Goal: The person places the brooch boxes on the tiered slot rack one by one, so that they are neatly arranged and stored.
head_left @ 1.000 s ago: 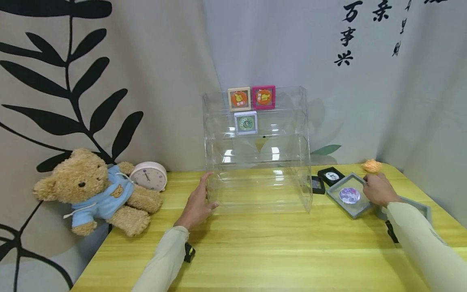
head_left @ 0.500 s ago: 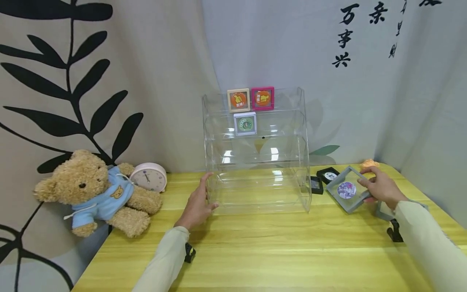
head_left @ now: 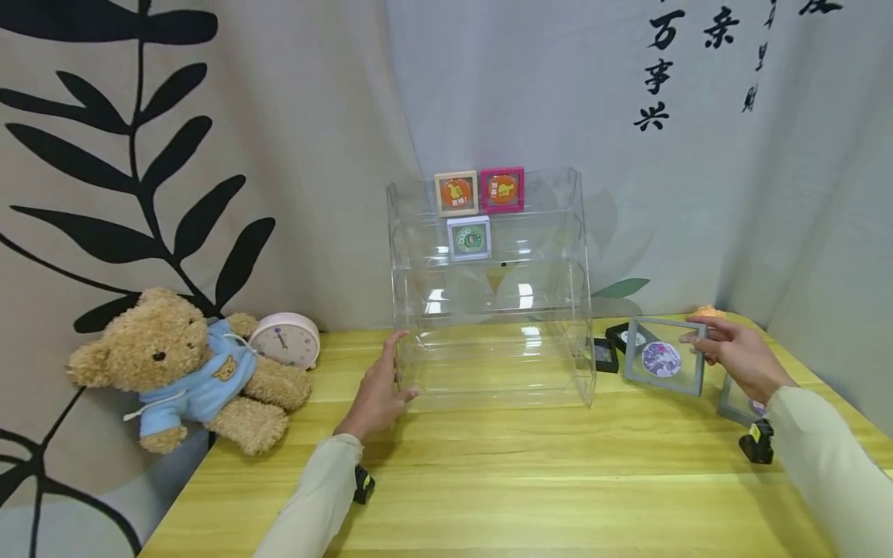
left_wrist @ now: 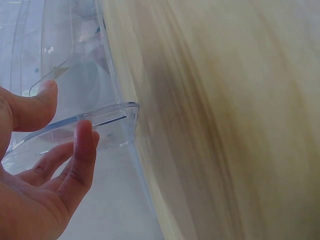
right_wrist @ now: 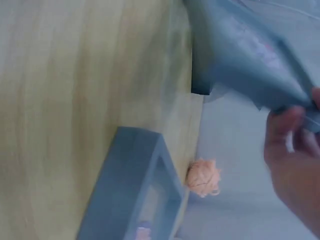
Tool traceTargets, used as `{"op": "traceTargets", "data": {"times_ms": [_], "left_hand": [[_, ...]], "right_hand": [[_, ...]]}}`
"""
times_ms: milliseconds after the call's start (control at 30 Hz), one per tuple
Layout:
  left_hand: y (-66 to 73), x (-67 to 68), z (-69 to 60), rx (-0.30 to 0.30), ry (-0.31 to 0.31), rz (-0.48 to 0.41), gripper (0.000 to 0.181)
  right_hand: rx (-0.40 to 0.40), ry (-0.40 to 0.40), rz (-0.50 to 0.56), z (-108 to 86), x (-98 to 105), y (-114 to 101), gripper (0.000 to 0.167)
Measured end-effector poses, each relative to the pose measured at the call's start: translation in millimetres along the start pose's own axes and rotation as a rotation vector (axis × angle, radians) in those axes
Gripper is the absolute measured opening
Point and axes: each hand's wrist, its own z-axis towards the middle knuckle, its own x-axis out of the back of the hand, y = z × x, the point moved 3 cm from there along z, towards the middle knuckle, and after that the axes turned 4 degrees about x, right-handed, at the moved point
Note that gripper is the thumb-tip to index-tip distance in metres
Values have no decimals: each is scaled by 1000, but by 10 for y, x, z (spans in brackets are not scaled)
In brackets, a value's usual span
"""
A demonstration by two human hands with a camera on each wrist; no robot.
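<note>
A clear stepped acrylic display rack point(head_left: 491, 372) stands on the table. My left hand point(head_left: 377, 391) is at its lower left side; in the left wrist view, thumb and curled fingers point(left_wrist: 82, 160) lie on either side of its clear side panel. My right hand point(head_left: 743, 356) pinches the top right corner of a grey square display frame point(head_left: 638, 372), raised upright, with a round purple picture inside. In the right wrist view this frame is blurred. A second grey frame point(head_left: 732, 403) lies below my right hand, partly hidden by the wrist.
On the rack's upper tiers sit a beige frame point(head_left: 456, 193), a magenta frame point(head_left: 502, 190) and a white frame point(head_left: 470, 238). Black frames point(head_left: 605, 355) lie right of the rack. An orange lump point(right_wrist: 203, 177) is at the back. A teddy bear point(head_left: 188, 372) and clock point(head_left: 286, 341) are left.
My right hand has lifted the grey display frame from lying tilted on the table and turned it upright. The left hand stays at the rack's side.
</note>
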Motion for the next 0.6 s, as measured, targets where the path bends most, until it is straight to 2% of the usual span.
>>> {"op": "traceTargets", "data": {"times_ms": [133, 200, 233, 300, 433, 467, 533, 600], "left_hand": [[-2, -7, -4, 2, 2, -7, 104], [-1, -11, -1, 2, 0, -17, 104], [-2, -15, 1, 1, -2, -20, 104], [-6, -21, 3, 1, -8, -23, 104], [-11, -18, -5, -4, -12, -15, 104], [-10, -13, -7, -5, -10, -14, 105], [-8, -9, -13, -10, -6, -12, 105], [-11, -12, -22, -12, -3, -11, 105]], "right_hand": [[35, -7, -55, -7, -27, -76, 50], [51, -22, -33, -17, -28, -102, 49], [55, -32, 17, -20, -26, -110, 48], [63, -50, 184, -28, -14, -125, 44], [98, -91, 624, -18, 0, -213, 34], [115, -104, 704, -13, 0, -254, 32], [144, -124, 814, 2, -4, -348, 30], [171, -133, 880, 14, -9, -451, 30]]}}
